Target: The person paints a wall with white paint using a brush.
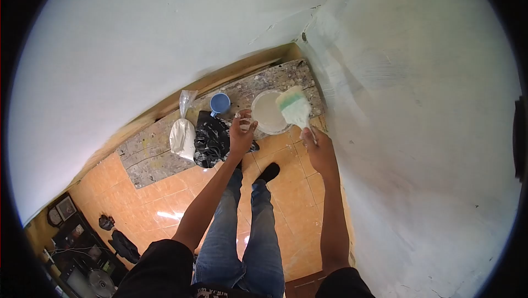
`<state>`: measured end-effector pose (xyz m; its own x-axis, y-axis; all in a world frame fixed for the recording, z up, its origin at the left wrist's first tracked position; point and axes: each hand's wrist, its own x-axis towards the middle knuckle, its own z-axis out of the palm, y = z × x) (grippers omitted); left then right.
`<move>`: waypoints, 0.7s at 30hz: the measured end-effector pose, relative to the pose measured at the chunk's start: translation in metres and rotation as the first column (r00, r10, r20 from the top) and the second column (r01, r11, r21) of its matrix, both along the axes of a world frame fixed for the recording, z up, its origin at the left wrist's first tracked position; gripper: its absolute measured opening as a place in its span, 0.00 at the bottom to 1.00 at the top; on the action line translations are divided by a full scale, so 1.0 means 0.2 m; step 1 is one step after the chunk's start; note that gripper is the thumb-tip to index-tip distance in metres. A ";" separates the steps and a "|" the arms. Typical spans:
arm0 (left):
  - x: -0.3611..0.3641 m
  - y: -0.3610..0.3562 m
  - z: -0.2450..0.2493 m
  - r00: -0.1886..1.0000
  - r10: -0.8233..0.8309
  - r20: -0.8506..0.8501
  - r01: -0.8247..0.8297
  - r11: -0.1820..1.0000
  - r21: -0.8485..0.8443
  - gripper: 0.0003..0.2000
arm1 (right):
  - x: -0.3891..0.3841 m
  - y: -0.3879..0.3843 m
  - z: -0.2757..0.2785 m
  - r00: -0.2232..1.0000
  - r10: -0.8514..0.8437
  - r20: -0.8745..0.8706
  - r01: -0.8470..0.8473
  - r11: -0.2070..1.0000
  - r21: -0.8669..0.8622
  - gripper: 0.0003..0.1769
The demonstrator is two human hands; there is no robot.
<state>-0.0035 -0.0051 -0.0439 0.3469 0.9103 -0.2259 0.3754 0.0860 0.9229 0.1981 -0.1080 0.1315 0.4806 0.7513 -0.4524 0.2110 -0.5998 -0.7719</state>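
My right hand (319, 152) grips the handle of a wide paintbrush (295, 109) whose bristles are loaded with pale paint and point up, over the edge of a white bucket of paint (266, 112). My left hand (241, 133) is raised beside the bucket with its fingers curled round a small clear object that I cannot make out. Below the hands are my legs in blue jeans (247, 232) and a dark shoe (269, 172) on orange floor tiles.
A paint-spattered board (148, 158) runs along the foot of the white wall. On it lie a blue cup (220, 102), a white filled plastic bag (182, 136) and a black plastic bag (209, 141). The painted wall corner (303, 37) rises right. Dark furniture (77, 243) stands lower left.
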 end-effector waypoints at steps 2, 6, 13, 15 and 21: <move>-0.02 -0.01 -0.07 0.998 0.001 0.058 0.001 1.000 -0.027 0.20 | -0.01 -0.01 -0.13 0.935 0.183 0.304 -0.170 0.983 -0.071 0.20; 0.01 -0.01 -0.03 0.998 -0.001 -0.059 0.007 0.995 0.104 0.20 | -0.03 0.10 -0.29 0.697 0.424 0.578 -0.307 0.905 -0.294 0.19; 0.04 0.01 0.12 0.999 0.044 -0.014 -0.043 0.998 0.054 0.20 | -0.04 0.32 -0.48 0.668 0.552 0.499 -0.356 0.826 -0.437 0.22; 0.04 0.01 0.14 0.996 0.068 -0.060 -0.073 0.995 -0.075 0.20 | -0.04 0.36 -0.51 0.651 0.558 0.515 -0.371 0.825 -0.426 0.23; 0.05 0.00 0.13 0.997 0.078 0.012 -0.078 0.997 0.027 0.20 | -0.03 0.41 -0.61 0.592 0.574 0.566 -0.390 0.818 -0.423 0.21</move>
